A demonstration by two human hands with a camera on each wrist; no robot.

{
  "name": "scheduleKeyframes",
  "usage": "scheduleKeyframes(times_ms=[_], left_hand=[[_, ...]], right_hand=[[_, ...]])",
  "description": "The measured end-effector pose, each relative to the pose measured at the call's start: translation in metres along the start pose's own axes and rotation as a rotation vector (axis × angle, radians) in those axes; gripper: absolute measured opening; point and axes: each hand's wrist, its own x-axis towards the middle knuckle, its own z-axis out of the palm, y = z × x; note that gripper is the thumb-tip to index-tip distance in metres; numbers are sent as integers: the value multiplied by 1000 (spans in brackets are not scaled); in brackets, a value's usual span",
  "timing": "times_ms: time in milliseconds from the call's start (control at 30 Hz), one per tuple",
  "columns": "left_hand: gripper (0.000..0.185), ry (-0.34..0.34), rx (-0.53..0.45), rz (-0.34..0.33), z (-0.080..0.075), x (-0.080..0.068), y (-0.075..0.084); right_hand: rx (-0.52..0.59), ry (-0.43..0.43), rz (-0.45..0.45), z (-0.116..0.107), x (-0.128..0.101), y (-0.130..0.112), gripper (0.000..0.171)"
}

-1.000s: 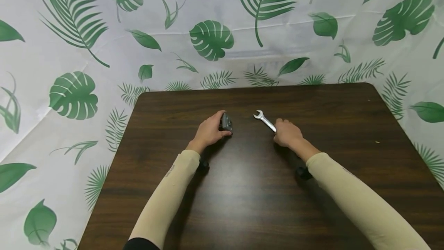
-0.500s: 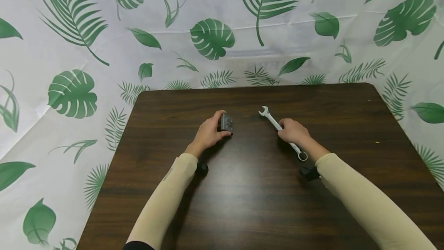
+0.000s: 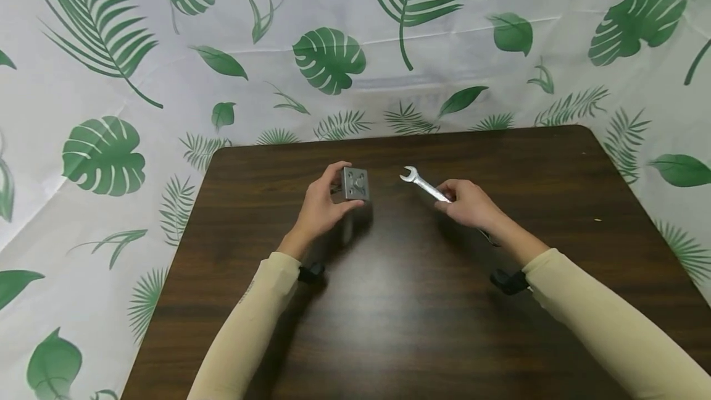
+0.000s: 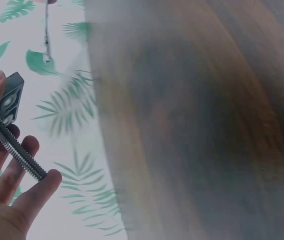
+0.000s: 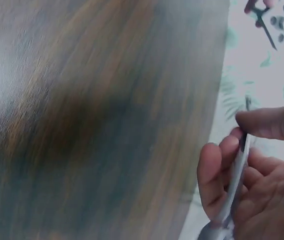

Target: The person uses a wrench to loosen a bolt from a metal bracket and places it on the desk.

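My left hand grips a square grey metal plate by its edges, between thumb and fingers. Several holes mark the plate's face, and a bolt head sits at its centre. In the left wrist view the threaded shank of the bolt sticks out behind the plate, its end near a fingertip. To the right, my right hand pinches a silver combination wrench around mid-handle. The wrench's open end points up-left toward the plate, with a gap between them; the ring end is mostly hidden behind the hand.
Both hands are above a dark wood-grain table. A white backdrop with green leaf prints hangs behind and to the sides. A small yellowish scrap lies on the table at the right. Dark wrist cameras sit under both wrists.
My left hand has raised the plate and turned its holed face toward the head camera. My right hand has shifted its grip along the wrench, and the wrench now lies flatter in view.
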Motion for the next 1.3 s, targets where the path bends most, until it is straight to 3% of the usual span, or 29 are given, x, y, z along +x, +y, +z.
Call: scheduleKeyframes(times_ms=[167, 567, 867, 1300], left_hand=[[78, 62, -83, 17, -8, 0, 13], [79, 179, -131, 60, -13, -2, 32], [73, 251, -164, 83, -18, -3, 74], [72, 269, -150, 131, -17, -2, 81]], right_hand=[[-6, -46, -79, 4, -9, -16, 26], [59, 32, -195, 22, -34, -62, 27], [109, 46, -201, 35, -43, -81, 21], [80, 90, -243, 40, -42, -89, 28]])
